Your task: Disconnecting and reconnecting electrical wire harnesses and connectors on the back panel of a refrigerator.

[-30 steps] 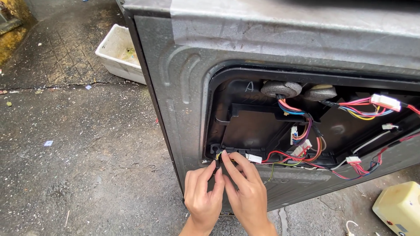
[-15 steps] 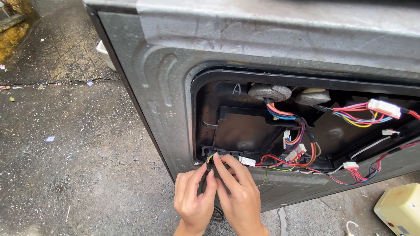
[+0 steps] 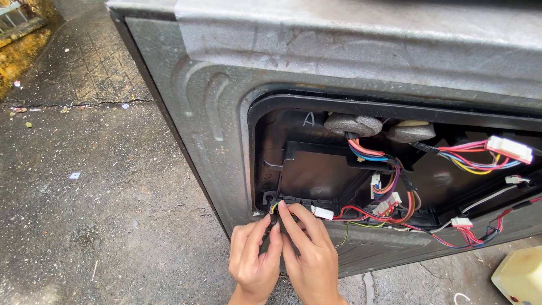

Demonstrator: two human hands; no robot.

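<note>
We pinch a wire (image 3: 275, 210) between both hands, left (image 3: 255, 261) and right (image 3: 309, 255), fingers clenched at the panel (image 3: 226, 113) opening's lower corner for reach.

Your hands are covering whatever small part they are pinching at the lower left corner of the black recess (image 3: 316, 169): the fingertips of your left hand (image 3: 255, 261) and right hand (image 3: 309, 257) are closing over it, so its shape is not showing. Your wrists are running off the bottom edge. The grey metal cabinet (image 3: 226, 85) is being cut off at the top and right. The cream box (image 3: 519, 279) is showing only partly at the lower right corner. The wire bundle (image 3: 468, 234) is disappearing behind the recess rim.
</note>
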